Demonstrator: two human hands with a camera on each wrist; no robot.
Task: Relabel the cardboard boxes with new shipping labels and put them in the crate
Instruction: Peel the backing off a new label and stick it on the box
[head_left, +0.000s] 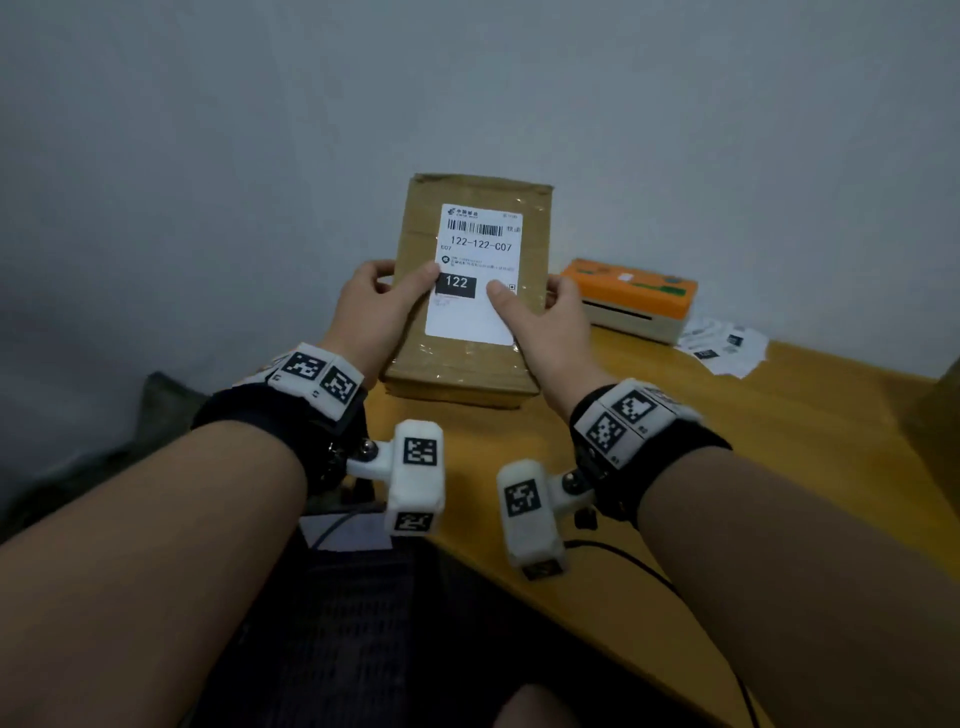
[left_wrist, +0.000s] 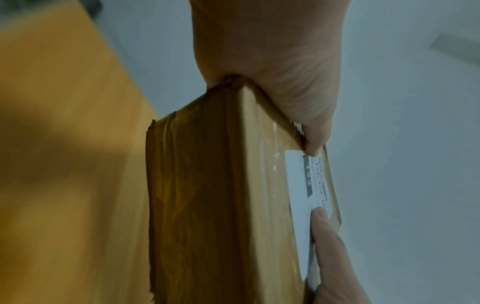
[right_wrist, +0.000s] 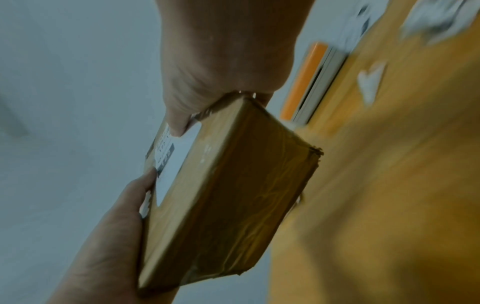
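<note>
A flat cardboard box (head_left: 415, 239) wrapped in clear tape is held up above the wooden table's corner, tilted toward me. A white shipping label (head_left: 475, 322) reading 122-122-C07 is stuck on its top face. My left hand (head_left: 382, 304) grips the box's left edge, thumb on the label's left side. My right hand (head_left: 540, 317) grips the right edge, thumb pressed on the label's lower right. The left wrist view shows the box (left_wrist: 207, 205) edge-on with the label (left_wrist: 298, 195). In the right wrist view the box (right_wrist: 221, 195) is clamped between both hands. No crate is in view.
An orange-and-white label printer (head_left: 631, 296) sits on the yellow wooden table (head_left: 779, 467) behind the box to the right. Loose printed labels (head_left: 724, 345) lie beside it. A grey wall is close behind. A dark mesh surface (head_left: 353, 623) lies below the table edge.
</note>
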